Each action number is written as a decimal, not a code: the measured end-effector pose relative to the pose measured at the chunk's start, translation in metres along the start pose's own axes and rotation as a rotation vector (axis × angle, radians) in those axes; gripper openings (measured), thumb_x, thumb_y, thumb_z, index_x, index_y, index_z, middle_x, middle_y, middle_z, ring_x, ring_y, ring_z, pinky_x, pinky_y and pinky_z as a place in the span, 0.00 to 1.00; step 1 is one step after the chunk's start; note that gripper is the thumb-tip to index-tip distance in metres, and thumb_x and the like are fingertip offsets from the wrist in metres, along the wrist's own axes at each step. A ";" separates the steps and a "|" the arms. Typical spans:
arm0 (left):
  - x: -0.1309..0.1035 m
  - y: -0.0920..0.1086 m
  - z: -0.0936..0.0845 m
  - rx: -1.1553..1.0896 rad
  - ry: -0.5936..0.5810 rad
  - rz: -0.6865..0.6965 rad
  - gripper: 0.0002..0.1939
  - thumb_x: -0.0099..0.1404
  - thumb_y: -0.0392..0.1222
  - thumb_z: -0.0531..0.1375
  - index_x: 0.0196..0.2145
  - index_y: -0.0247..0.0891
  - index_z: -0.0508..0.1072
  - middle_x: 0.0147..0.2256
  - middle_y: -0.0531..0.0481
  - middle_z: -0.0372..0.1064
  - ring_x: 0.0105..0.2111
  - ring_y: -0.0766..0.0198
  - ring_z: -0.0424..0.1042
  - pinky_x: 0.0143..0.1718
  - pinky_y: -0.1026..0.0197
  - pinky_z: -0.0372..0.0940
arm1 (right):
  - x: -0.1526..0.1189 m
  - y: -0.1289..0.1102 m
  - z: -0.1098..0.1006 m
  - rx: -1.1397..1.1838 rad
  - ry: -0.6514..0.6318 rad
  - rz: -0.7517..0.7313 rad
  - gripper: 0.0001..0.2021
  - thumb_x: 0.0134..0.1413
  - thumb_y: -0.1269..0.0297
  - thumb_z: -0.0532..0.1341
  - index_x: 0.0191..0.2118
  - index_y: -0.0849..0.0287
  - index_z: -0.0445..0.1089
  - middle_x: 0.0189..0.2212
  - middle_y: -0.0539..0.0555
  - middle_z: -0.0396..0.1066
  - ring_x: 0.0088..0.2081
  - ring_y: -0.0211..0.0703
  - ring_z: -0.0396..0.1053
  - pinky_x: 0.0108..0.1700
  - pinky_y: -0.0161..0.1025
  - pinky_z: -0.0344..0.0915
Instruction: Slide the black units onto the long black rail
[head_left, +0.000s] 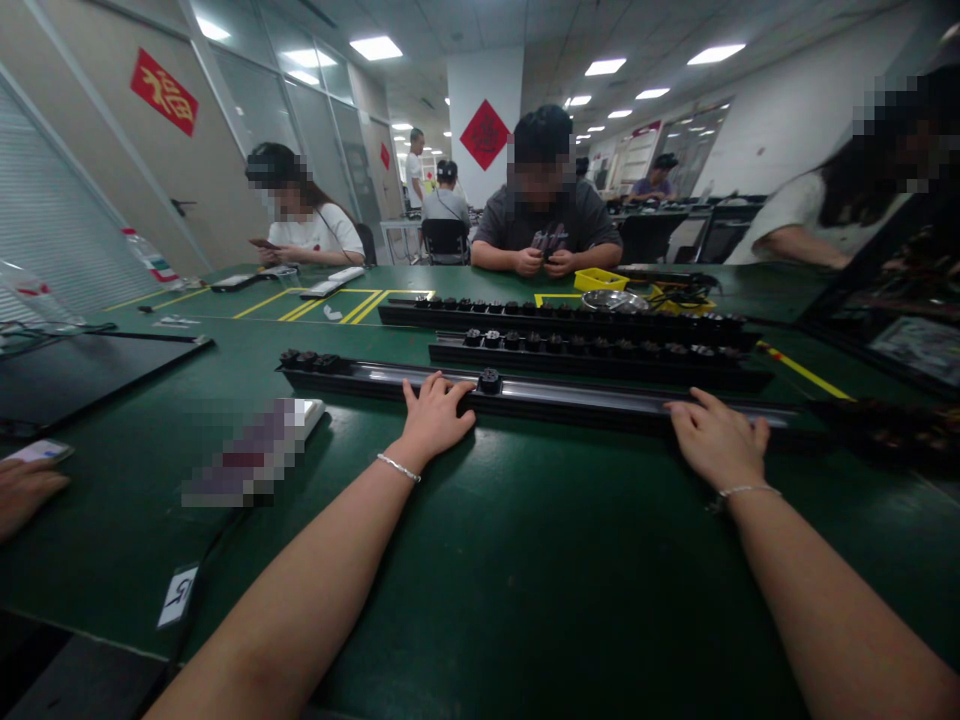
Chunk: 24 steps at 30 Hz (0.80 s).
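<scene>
A long black rail with a shiny inner channel lies across the green table in front of me. My left hand rests on its near edge with fingers spread. Just right of those fingertips, a small round black module that looks like a socket sits in the channel. Toward the rail's right end, my right hand touches the edge, fingers apart and holding nothing visible. Several similar black modules cluster at the left end. Behind stand two more rails, a nearer one and a farther one, both lined with modules.
A phone-like device with a cable lies left of my left arm. Another person's hand is at the far left, by a phone. Yellow trays and a metal bowl stand beyond the rails. People sit across and at the right.
</scene>
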<state>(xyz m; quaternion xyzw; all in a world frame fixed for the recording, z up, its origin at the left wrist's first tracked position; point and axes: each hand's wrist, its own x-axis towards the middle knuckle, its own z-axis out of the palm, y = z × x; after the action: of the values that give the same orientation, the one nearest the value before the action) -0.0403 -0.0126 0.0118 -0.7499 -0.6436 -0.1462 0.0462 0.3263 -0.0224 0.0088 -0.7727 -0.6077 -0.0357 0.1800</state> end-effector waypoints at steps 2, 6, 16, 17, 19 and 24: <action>0.000 0.000 0.001 0.013 0.007 0.012 0.25 0.61 0.50 0.53 0.57 0.52 0.62 0.52 0.44 0.64 0.62 0.47 0.48 0.58 0.28 0.35 | 0.000 -0.001 -0.001 -0.006 -0.010 0.009 0.27 0.59 0.52 0.41 0.47 0.54 0.73 0.60 0.58 0.58 0.56 0.64 0.57 0.58 0.67 0.42; 0.000 0.001 0.002 0.021 0.006 0.021 0.25 0.61 0.50 0.53 0.57 0.52 0.62 0.51 0.45 0.64 0.62 0.47 0.48 0.58 0.28 0.35 | 0.000 -0.001 -0.001 -0.013 -0.024 0.018 0.27 0.59 0.51 0.40 0.48 0.53 0.73 0.61 0.57 0.57 0.57 0.63 0.57 0.59 0.66 0.41; 0.000 0.001 0.003 0.017 0.004 0.038 0.26 0.61 0.50 0.53 0.57 0.52 0.61 0.51 0.45 0.64 0.62 0.46 0.48 0.58 0.28 0.35 | 0.001 0.001 0.004 -0.040 0.020 -0.001 0.26 0.59 0.52 0.40 0.46 0.51 0.73 0.60 0.55 0.59 0.55 0.61 0.59 0.58 0.68 0.45; 0.000 0.002 0.002 0.020 0.002 0.039 0.26 0.61 0.50 0.52 0.57 0.52 0.61 0.52 0.45 0.64 0.62 0.46 0.48 0.58 0.28 0.35 | 0.001 0.001 0.004 -0.039 0.017 0.002 0.26 0.59 0.52 0.40 0.46 0.51 0.73 0.60 0.55 0.58 0.55 0.61 0.59 0.58 0.68 0.45; 0.000 0.003 0.001 0.017 -0.001 0.040 0.26 0.61 0.50 0.53 0.57 0.52 0.61 0.52 0.45 0.63 0.62 0.47 0.48 0.59 0.29 0.35 | 0.000 0.000 0.003 -0.038 0.014 0.003 0.26 0.59 0.52 0.40 0.46 0.50 0.73 0.60 0.55 0.59 0.55 0.61 0.59 0.57 0.67 0.45; -0.001 0.005 0.000 -0.002 0.008 0.043 0.26 0.61 0.50 0.53 0.57 0.51 0.62 0.51 0.45 0.63 0.62 0.47 0.48 0.59 0.30 0.35 | 0.001 0.001 0.003 -0.051 0.010 0.008 0.27 0.60 0.51 0.39 0.47 0.50 0.73 0.60 0.55 0.59 0.56 0.61 0.58 0.58 0.67 0.45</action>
<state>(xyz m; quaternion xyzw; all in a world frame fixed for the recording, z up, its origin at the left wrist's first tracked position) -0.0358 -0.0145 0.0122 -0.7630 -0.6269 -0.1489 0.0511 0.3268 -0.0201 0.0058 -0.7792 -0.6027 -0.0543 0.1633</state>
